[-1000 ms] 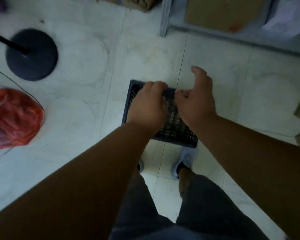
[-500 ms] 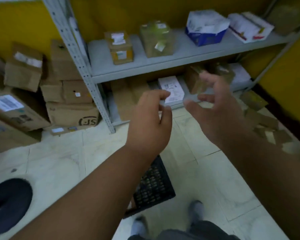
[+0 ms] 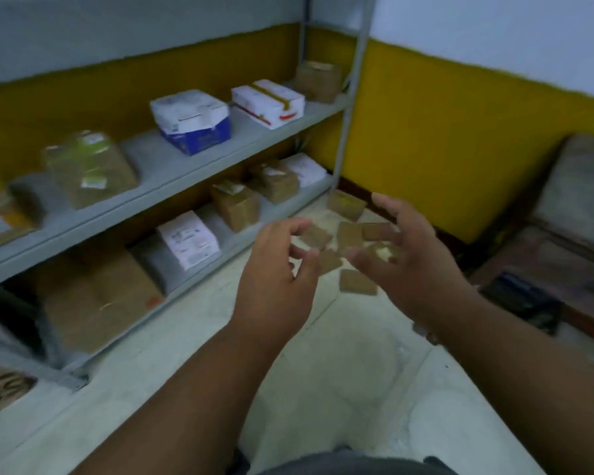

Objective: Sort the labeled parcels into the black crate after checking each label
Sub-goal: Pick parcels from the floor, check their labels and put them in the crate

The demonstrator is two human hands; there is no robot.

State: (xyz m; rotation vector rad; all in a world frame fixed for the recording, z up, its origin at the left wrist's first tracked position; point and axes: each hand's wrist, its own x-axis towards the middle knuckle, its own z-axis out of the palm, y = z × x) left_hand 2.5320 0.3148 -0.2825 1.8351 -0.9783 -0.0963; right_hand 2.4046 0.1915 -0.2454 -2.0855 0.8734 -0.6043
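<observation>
Small brown cardboard parcels lie scattered on the pale floor near the right end of the grey shelf, flat and square, with one larger box just behind them. Any labels on them are too blurred to make out. More boxes, brown and white, sit on both shelf levels. The left hand and right hand hover above the scattered parcels, fingers spread and curled, holding nothing. Several parcels are partly hidden behind the fingers.
</observation>
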